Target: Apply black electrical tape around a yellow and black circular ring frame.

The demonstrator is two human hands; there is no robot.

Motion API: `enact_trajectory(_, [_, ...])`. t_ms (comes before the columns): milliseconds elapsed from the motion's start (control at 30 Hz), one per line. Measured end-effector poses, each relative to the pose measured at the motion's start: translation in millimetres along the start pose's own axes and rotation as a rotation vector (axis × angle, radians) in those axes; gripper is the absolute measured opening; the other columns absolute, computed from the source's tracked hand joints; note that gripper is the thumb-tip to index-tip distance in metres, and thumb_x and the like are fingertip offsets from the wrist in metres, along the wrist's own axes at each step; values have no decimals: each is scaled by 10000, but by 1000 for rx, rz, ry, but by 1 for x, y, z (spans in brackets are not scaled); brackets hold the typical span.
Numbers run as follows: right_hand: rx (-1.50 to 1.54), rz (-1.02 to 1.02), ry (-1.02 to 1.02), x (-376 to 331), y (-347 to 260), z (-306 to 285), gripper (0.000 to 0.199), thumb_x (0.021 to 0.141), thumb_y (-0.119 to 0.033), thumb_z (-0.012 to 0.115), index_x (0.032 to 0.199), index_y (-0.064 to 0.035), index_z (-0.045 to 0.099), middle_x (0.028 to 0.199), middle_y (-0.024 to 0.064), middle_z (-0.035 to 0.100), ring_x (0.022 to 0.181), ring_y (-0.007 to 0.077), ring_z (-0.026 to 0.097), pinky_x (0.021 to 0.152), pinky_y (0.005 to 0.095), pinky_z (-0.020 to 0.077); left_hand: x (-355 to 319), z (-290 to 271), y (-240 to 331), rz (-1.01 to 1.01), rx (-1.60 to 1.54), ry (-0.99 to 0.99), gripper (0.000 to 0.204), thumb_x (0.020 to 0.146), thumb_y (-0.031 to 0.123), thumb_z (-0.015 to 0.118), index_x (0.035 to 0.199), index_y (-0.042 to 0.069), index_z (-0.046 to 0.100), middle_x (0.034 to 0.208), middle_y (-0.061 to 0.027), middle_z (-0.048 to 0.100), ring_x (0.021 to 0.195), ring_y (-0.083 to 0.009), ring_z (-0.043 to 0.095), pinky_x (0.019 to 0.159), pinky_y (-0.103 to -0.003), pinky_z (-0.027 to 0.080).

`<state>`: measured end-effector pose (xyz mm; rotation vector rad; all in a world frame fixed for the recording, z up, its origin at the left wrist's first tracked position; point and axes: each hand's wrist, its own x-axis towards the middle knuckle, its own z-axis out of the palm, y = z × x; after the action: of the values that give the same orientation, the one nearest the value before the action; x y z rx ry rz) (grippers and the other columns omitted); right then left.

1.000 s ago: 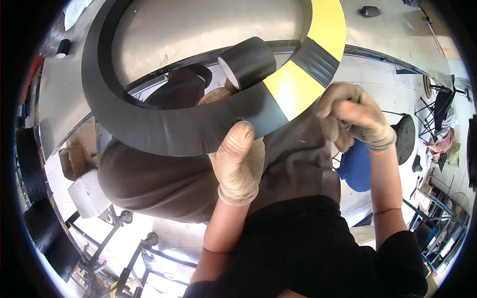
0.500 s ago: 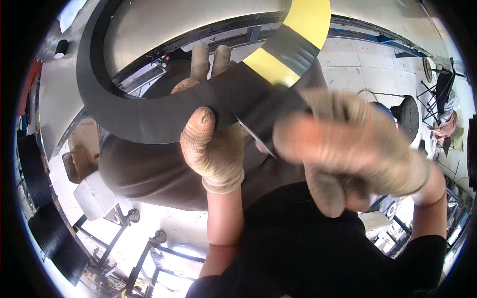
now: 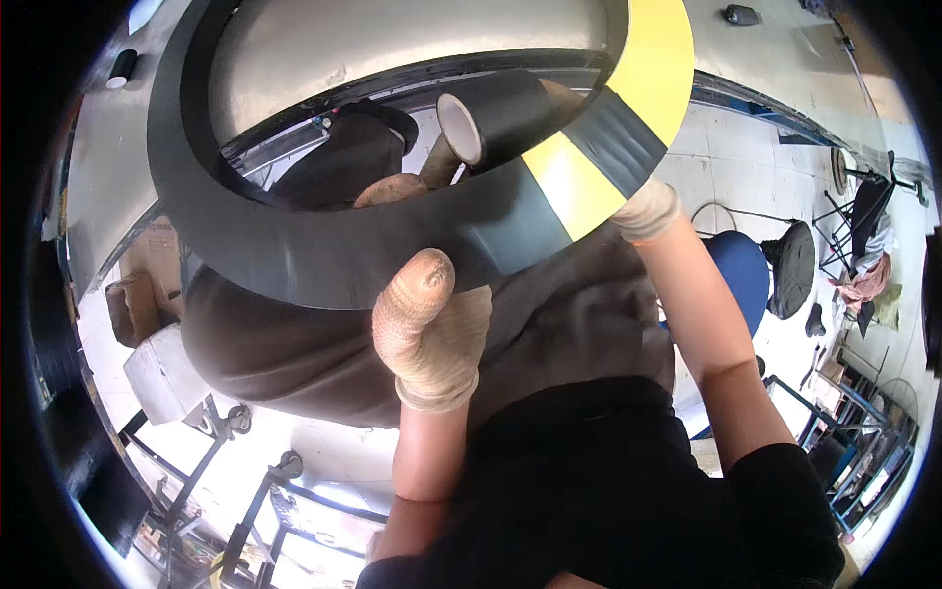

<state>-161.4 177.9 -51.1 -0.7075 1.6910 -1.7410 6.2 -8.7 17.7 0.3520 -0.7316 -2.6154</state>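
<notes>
- Ring (image 3: pixel 324 260), wide and flat, mostly black, held up above the person's lap and partly in front of the metal bench (image 3: pixel 412 49), its top cut off by the picture's upper edge
- Its right side shows a plain yellow section (image 3: pixel 657 59) crossed by a slightly creased black band (image 3: pixel 616 142), with a second, smaller yellow patch (image 3: pixel 576 187) below that band
- Left hand (image 3: pixel 432 329), in a pale knitted glove stained darker at the thumb, is closed on the ring's near edge: thumb on the facing side, fingertips (image 3: pixel 391 189) showing through the opening
- Right hand (image 3: pixel 648 211), gloved alike, goes behind the ring at the black band; most of it is hidden, so I cannot tell whether it is open or gripping
- Wide black roll (image 3: pixel 510 113) with a pale core end shows through the opening, its right part hidden behind the ring; whether a hand touches it I cannot tell
- Faint marks sit on the cardboard (image 3: pixel 157 245) at left, too small to read as writing
- Small black roll (image 3: pixel 123 67) stands at the bench's far left, a small dark object (image 3: pixel 742 15) lies at its right
- Blue seat (image 3: pixel 738 280) and black round seat (image 3: pixel 793 270) are beyond the right forearm, near a pink cloth (image 3: pixel 863 280)
</notes>
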Motion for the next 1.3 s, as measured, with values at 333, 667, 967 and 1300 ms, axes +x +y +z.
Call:
enact_trajectory(333, [141, 219, -93, -12, -170, 41, 602, 1080, -339, 472, 1396, 174, 455, 894, 238, 736, 518, 132, 681, 386, 195, 494, -2, 29, -34, 7, -64, -85, 590, 931, 227, 698, 1433, 33, 456, 1295, -131, 602, 1241, -250, 582, 1150, -436, 397])
enact_trajectory(667, [94, 672, -392, -23, -183, 76, 351, 974, -228, 676, 1228, 9, 623, 629, 11, 625, 457, 42, 573, 379, 184, 433, 21, 10, -9, 86, -53, -25, 569, 822, 216, 773, 1330, 65, 563, 1534, -220, 447, 1457, -372, 372, 1219, -532, 274])
enact_trajectory(967, [-223, 12, -64, 34, -7, 35, 348, 902, -372, 755, 1044, -55, 733, 806, 34, 713, 707, 132, 700, 649, 254, 575, 14, 1, 3, 99, 134, -9, 607, 789, 207, 788, 1323, 19, 567, 1386, -184, 589, 1355, -320, 511, 1206, -468, 312])
enact_trajectory(1300, [42, 211, -364, -24, -81, 8, 332, 1005, -332, 655, 1137, -34, 722, 705, 33, 708, 497, 94, 629, 442, 202, 507, 12, 7, -1, 83, -1, 33, 603, 799, 176, 773, 1341, 36, 547, 1323, -143, 604, 1232, -286, 588, 1141, -448, 405])
